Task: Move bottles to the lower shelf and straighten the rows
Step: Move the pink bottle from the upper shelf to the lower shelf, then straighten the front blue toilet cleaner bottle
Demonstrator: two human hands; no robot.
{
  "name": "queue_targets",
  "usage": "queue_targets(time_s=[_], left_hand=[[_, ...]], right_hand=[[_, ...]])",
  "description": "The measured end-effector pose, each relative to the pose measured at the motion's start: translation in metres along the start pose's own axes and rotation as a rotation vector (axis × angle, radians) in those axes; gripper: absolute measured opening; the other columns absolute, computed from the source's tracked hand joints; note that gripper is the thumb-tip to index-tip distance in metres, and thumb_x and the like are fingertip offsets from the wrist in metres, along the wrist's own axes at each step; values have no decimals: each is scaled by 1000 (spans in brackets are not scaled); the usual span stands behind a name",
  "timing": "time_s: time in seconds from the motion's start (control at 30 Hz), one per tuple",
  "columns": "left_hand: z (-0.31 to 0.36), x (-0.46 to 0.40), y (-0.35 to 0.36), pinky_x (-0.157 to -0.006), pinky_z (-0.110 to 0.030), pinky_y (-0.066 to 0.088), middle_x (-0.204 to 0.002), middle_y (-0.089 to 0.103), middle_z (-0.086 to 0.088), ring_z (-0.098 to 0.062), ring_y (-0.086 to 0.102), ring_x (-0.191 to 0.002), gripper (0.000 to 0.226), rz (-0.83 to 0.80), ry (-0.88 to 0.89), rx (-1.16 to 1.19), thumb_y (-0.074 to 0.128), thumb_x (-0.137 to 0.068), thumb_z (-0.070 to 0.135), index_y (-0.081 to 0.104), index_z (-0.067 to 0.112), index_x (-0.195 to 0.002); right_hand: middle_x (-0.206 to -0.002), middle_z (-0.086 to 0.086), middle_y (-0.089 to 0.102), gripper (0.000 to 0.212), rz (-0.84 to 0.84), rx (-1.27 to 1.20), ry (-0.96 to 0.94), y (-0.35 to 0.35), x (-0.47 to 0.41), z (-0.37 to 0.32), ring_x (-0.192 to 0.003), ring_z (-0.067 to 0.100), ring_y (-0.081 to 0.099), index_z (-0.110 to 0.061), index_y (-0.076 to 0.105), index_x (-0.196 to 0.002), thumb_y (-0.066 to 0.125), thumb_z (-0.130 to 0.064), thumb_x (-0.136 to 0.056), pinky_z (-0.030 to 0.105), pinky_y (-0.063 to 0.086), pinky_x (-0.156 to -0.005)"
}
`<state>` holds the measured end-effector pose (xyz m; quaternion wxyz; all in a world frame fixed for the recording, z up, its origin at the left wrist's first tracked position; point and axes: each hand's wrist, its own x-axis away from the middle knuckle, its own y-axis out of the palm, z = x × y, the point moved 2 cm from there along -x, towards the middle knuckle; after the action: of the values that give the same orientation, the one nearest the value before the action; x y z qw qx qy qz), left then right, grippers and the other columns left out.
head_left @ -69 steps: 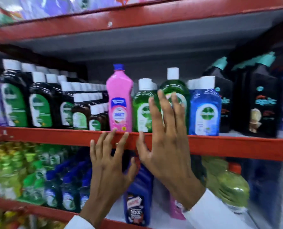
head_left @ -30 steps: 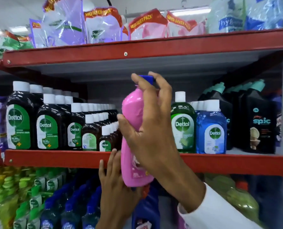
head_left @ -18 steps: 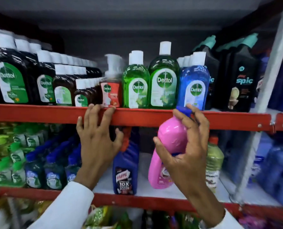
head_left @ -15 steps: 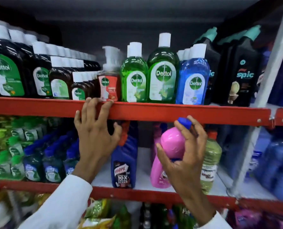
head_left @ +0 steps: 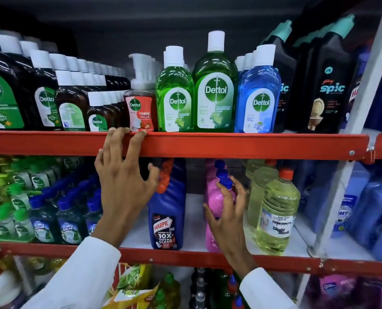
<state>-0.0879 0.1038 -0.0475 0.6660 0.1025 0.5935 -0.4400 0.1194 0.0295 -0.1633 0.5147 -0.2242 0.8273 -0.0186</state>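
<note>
The pink bottle (head_left: 217, 198) with a blue cap stands upright on the lower shelf (head_left: 185, 256), in front of other pink bottles. My right hand (head_left: 227, 216) is wrapped around its shoulder and neck. My left hand (head_left: 123, 175) rests with its fingertips on the red edge of the upper shelf (head_left: 230, 144), fingers spread, holding nothing. A blue Harpic bottle (head_left: 166, 210) stands just left of the pink one, close to my left thumb.
Pale yellow bottles (head_left: 276, 210) stand right of the pink bottle. Small blue and green bottles (head_left: 51, 210) fill the lower shelf's left. Dettol bottles (head_left: 214, 90) and black Spic bottles (head_left: 324, 85) line the upper shelf. A grey upright post (head_left: 350, 141) stands at right.
My right hand has brought the pink bottle down from the upper shelf and set it upright on the lower shelf. My left hand stayed on the upper shelf's edge.
</note>
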Motion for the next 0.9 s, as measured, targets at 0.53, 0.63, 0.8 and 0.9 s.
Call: queue_targets(time_s=[0.53, 0.63, 0.8, 0.9], left_hand=[[-15, 48, 3, -109, -55, 40, -130, 56, -17, -34, 46, -135, 46, 152, 80, 110, 64, -83, 29, 60, 16, -127], [-42, 98, 24, -88, -46, 50, -112, 54, -5, -25, 55, -105, 39, -9, -77, 280, 59, -81, 33, 60, 14, -114], [-97, 144, 65, -88, -35, 56, -118, 63, 6, -12, 63, -106, 61, -518, -386, 497, 58, -72, 49, 55, 21, -126], [-111, 146, 77, -80, -26, 61, -114, 72, 11, -4, 72, -96, 50, -707, -358, 496, 71, -75, 42, 63, 25, -121]], right_hand=[[-140, 16, 48, 38, 91, 223, -229, -10, 13, -22, -131, 34, 46, -13, 66, -116, 79, -25, -82, 49, 41, -111], [-113, 7, 67, 27, -37, 143, -323, 1, 33, -37, -104, 22, 63, -11, 69, -110, 74, -6, -84, 30, 51, -97], [-128, 2, 63, 56, -524, 30, 220, 46, 57, -18, -111, 22, 64, -19, 50, -139, 66, -8, -86, 37, 53, -97], [-125, 6, 70, 55, -714, 23, 287, 67, 60, -6, -108, 22, 69, -15, 50, -137, 69, -12, -85, 35, 56, -93]])
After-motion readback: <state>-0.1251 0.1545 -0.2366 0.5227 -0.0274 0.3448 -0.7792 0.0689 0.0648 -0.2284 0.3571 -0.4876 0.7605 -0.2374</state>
